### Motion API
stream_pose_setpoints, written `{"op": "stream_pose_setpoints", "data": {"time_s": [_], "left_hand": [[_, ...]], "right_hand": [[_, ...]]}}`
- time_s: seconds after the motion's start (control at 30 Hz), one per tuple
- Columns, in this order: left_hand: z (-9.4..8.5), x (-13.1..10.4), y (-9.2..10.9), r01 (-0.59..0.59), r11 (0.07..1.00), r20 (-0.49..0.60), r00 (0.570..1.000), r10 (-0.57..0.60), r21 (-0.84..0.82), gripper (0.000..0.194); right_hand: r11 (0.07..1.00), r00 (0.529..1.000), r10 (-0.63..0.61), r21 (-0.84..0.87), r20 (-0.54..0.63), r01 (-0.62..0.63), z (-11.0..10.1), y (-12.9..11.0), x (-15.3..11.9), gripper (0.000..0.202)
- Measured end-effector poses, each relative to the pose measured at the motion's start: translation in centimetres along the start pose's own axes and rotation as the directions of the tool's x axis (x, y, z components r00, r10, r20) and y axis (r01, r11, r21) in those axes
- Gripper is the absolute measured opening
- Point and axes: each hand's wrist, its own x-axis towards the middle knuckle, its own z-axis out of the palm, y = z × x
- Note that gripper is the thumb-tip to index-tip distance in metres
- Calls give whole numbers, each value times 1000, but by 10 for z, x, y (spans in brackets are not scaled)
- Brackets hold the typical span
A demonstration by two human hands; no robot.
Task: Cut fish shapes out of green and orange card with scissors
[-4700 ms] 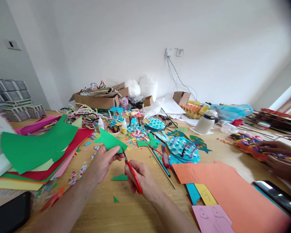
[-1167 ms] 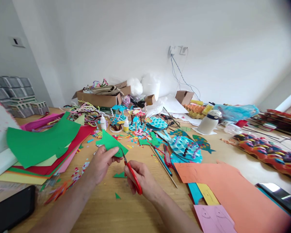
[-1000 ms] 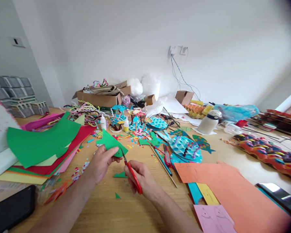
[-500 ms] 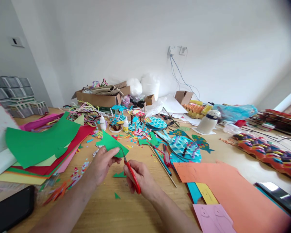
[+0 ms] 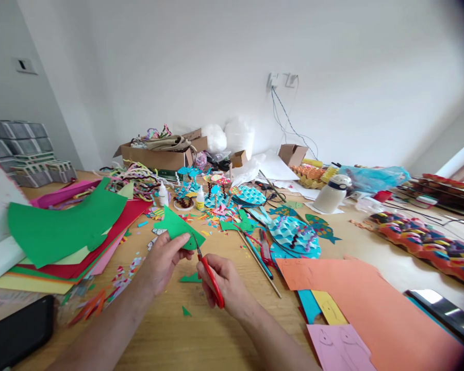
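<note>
My left hand [image 5: 166,260] pinches a piece of green paper [image 5: 178,225] between thumb and fingers, above the tabletop. A small dark dot is drawn on the paper near my fingertips. My right hand [image 5: 222,283] is closed around the red handles of a pair of scissors [image 5: 210,275], whose blades reach the right edge of the green paper. Beneath the hands lie a green offcut [image 5: 191,278] and a smaller green scrap [image 5: 186,311] on the wooden table [image 5: 166,335].
Coloured paper sheets [image 5: 69,221] pile up at the left, near a black phone [image 5: 19,332]. Orange paper [image 5: 355,293] covers the right front. Glue bottles [image 5: 200,198], scraps and blue paper crafts [image 5: 294,232] lie beyond my hands; a white bottle [image 5: 332,194] stands farther right.
The green paper has turned slightly in my left hand, and the scissor blades have shifted a little along it. Both hands stay nearly in place.
</note>
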Motion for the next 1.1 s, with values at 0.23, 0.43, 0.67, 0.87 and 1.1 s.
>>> {"op": "stream_pose_setpoints", "data": {"time_s": [0.23, 0.43, 0.67, 0.87, 1.1], "left_hand": [[0, 0, 0, -3, 1000, 7, 1000, 3, 24, 14], [-1, -1, 0, 11, 999, 25, 1000, -12, 48, 14], [-6, 2, 2, 18, 998, 55, 998, -21, 55, 14], [-3, 1, 4, 15, 998, 49, 999, -18, 54, 16], [-2, 0, 3, -11, 998, 56, 998, 8, 62, 15]], "right_hand": [[1000, 1000, -6, 1, 27, 6, -1, -1, 0, 45], [1000, 1000, 2, -7, 27, -1, -1, -4, -1, 41], [1000, 1000, 8, -5, 22, -8, -1, -6, -2, 41], [1000, 1000, 2, 16, 27, -3, -2, -5, -2, 42], [1000, 998, 8, 28, 65, -10, -2, -9, -3, 43]]}}
